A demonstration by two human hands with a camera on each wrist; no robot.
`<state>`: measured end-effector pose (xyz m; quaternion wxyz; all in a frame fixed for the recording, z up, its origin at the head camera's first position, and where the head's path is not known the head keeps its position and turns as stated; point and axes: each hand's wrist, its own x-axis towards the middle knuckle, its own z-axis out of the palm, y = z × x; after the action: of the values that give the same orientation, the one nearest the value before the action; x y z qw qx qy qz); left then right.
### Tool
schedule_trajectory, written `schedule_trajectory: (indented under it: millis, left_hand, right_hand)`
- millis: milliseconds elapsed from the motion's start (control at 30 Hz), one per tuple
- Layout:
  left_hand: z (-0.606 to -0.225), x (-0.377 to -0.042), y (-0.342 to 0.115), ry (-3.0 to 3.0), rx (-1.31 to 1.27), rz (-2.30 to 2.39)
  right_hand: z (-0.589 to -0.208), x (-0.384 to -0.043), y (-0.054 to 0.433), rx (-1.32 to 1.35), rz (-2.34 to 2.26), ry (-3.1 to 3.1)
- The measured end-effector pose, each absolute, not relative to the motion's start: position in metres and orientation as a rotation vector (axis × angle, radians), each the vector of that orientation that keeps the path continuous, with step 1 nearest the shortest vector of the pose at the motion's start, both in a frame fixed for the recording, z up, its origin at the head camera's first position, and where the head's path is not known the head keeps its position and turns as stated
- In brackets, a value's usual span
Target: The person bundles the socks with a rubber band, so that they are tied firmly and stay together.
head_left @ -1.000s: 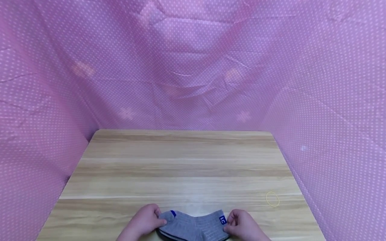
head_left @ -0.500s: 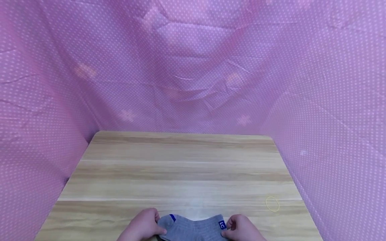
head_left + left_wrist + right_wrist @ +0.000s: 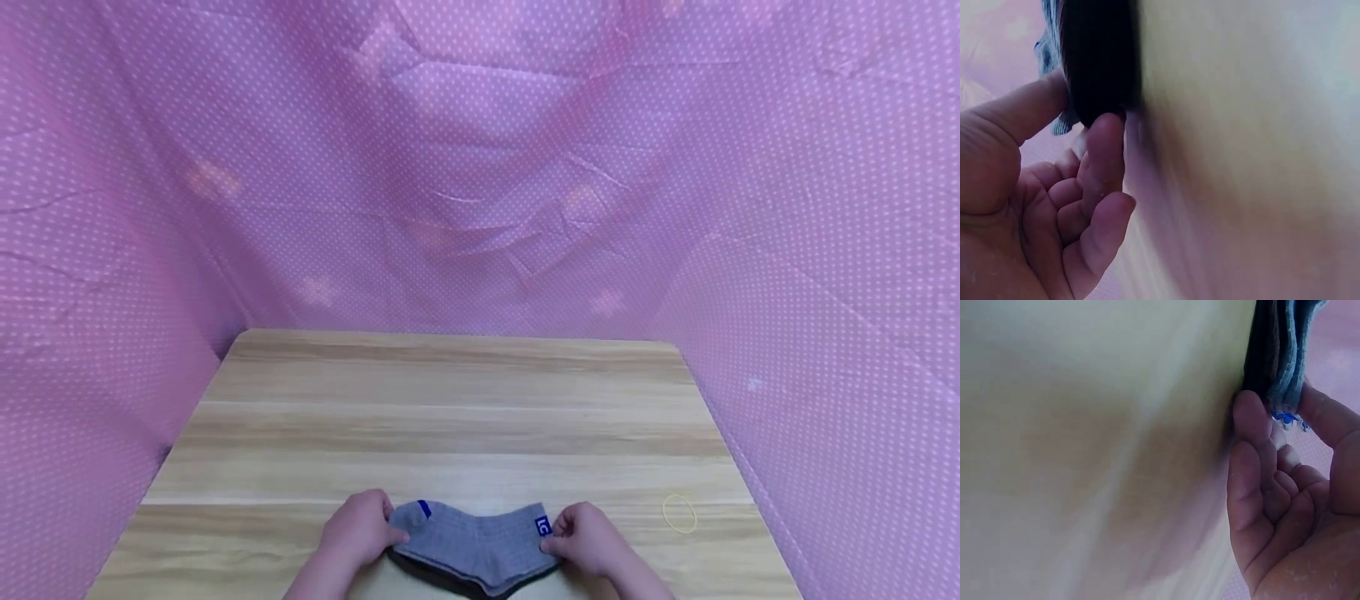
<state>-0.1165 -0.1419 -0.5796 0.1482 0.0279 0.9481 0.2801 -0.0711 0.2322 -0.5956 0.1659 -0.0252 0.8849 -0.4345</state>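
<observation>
A stack of socks, grey on top with darker layers below, lies at the near edge of the head view. My left hand pinches the toe end, thumb on top. At the cuff end, beside a blue "LC" label, my right hand pinches the stack between thumb and fingers. The left wrist view shows a black sock underneath, against the fingertips of the left hand. Several layered cuffs appear in the right wrist view, between thumb and fingers of the right hand.
A thin yellow rubber band lies on the wooden table, to the right of the socks. Pink dotted cloth hangs behind the table and along both sides.
Both hands have shifted slightly away from the near edge with the socks since half a second ago, so more of the stack's dark lower layers shows. The head view has tilted slightly.
</observation>
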Motion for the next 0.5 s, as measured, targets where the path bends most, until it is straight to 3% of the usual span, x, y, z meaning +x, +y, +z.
schedule_trajectory:
  millis: [500]
  left_hand:
    - [-0.603, -0.183, -0.114, 2.863, 0.000, 0.789]
  right_hand:
    - [-0.601, -0.133, 0.232, 0.111, -1.048, 2.720]
